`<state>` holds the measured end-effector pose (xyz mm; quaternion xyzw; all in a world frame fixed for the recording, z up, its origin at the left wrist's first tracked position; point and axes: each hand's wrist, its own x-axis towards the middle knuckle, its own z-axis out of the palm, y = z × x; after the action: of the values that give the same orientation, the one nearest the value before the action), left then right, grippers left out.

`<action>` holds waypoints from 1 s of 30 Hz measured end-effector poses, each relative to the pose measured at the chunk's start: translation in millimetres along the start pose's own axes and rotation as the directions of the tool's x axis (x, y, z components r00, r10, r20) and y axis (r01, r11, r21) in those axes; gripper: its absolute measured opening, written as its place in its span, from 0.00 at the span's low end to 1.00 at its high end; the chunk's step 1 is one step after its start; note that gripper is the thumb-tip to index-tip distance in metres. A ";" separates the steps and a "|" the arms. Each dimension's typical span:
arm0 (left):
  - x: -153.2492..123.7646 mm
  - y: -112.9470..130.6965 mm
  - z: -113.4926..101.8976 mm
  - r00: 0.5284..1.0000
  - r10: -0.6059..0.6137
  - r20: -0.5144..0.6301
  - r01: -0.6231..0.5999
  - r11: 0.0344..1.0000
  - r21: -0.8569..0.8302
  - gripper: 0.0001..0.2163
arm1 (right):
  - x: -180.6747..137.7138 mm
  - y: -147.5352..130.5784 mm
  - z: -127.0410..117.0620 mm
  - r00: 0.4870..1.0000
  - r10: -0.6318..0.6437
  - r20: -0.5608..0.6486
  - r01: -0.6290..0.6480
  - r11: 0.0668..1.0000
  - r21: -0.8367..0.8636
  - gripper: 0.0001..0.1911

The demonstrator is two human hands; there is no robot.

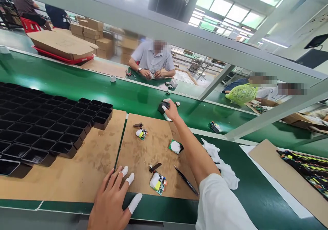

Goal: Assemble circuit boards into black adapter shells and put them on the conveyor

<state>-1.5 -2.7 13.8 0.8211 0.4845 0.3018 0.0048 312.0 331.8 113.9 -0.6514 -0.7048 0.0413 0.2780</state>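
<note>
My left hand point(111, 197) lies flat at the near edge of the brown cardboard sheet point(99, 165), fingers spread, with white finger cots on the thumb and two fingers. Stretched far forward, my right hand point(171, 109) grips a black plastic case point(162, 107) over the green belt point(138, 100); the fingers partly cover it. Nearest my left hand is a small circuit board point(158, 183) with white and yellow parts and a dark metal strip point(155, 167) beside it. A similar board point(141, 133) sits farther back. A green board with a white pad point(175, 147) lies under my right forearm.
Rows of black plastic cases point(51, 127) fill the left. Tweezers point(186, 180) and white cloth point(225, 172) lie to the right. A board assembly point(215, 127) rests on the belt. Across it a person point(155, 61) handles a small white part. A slanting metal post point(276, 110) stands right.
</note>
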 end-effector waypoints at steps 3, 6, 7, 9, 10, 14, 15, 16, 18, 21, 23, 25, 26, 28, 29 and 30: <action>5.1 -3.1 -4.9 0.984 -0.176 0.003 0.175 0.975 -0.140 0.14 | -17.5 -17.3 -0.7 0.998 -0.068 -0.001 0.068 0.997 -0.041 0.22; 30.6 -25.6 -21.5 0.920 -0.383 -0.086 0.357 0.907 -0.222 0.12 | -57.8 -49.1 6.0 0.984 -0.159 0.083 0.165 0.984 -0.061 0.20; 44.1 -37.5 -29.0 0.892 -0.429 -0.145 0.403 0.898 -0.176 0.13 | -73.9 -60.7 9.9 0.970 -0.193 0.146 0.203 0.977 -0.057 0.20; 75.3 -64.5 -43.5 0.860 -0.443 -0.253 0.463 0.886 0.020 0.15 | -102.9 -81.9 19.0 0.939 -0.223 0.262 0.245 0.968 -0.055 0.22; 91.1 -78.2 -48.9 0.857 -0.433 -0.281 0.481 0.867 0.131 0.16 | -113.7 -90.5 23.3 0.931 -0.216 0.293 0.243 0.968 -0.060 0.23; 137.9 -117.3 -49.7 0.905 -0.355 -0.236 0.421 0.831 0.365 0.18 | -125.3 -109.0 32.9 0.932 -0.102 0.349 0.137 0.987 -0.079 0.27; 143.3 -121.4 -46.0 0.916 -0.343 -0.209 0.400 0.830 0.389 0.17 | -123.5 -110.3 32.7 0.931 -0.068 0.360 0.101 0.992 -0.075 0.27; 146.1 -123.2 -41.9 0.924 -0.332 -0.190 0.382 0.833 0.400 0.16 | -121.8 -110.6 31.5 0.927 -0.040 0.372 0.069 0.996 -0.064 0.26; 145.5 -121.4 -34.7 0.935 -0.310 -0.171 0.353 0.850 0.390 0.15 | -121.9 -109.4 26.9 0.919 -0.011 0.394 0.020 1.000 -0.019 0.20; 138.0 -112.5 -27.6 0.956 -0.249 -0.157 0.289 0.894 0.342 0.15 | -132.1 -103.0 18.0 0.915 0.000 0.404 -0.043 0.994 0.098 0.13; 134.8 -106.8 -23.0 0.976 -0.174 -0.134 0.202 0.952 0.231 0.12 | -141.8 -94.5 11.0 0.913 0.006 0.408 -0.100 0.973 0.209 0.13; 134.7 -102.4 -16.8 0.995 -0.075 -0.060 0.078 0.996 0.038 0.08 | -150.8 -83.5 2.3 0.911 0.001 0.411 -0.155 0.927 0.341 0.15; 135.4 -100.6 -13.2 1.000 -0.017 -0.015 0.016 0.999 -0.052 0.08 | -154.7 -77.9 -2.6 0.913 -0.006 0.408 -0.176 0.896 0.408 0.17; 136.6 -96.5 -5.8 0.991 0.113 0.066 -0.099 0.979 -0.179 0.08 | -162.2 -69.1 -13.1 0.924 -0.014 0.382 -0.205 0.824 0.528 0.22; 136.9 -93.9 -2.4 0.979 0.177 0.097 -0.153 0.965 -0.211 0.09 | -166.1 -66.5 -17.9 0.933 -0.011 0.361 -0.214 0.788 0.577 0.24; 137.2 -90.5 0.7 0.961 0.247 0.123 -0.214 0.949 -0.231 0.10 | -170.2 -65.3 -21.9 0.941 -0.003 0.337 -0.219 0.755 0.618 0.26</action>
<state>-25.0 155.1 53.4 0.8872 0.3476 0.2883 0.0946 262.7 155.3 102.3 -0.5398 -0.6425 0.4026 0.3657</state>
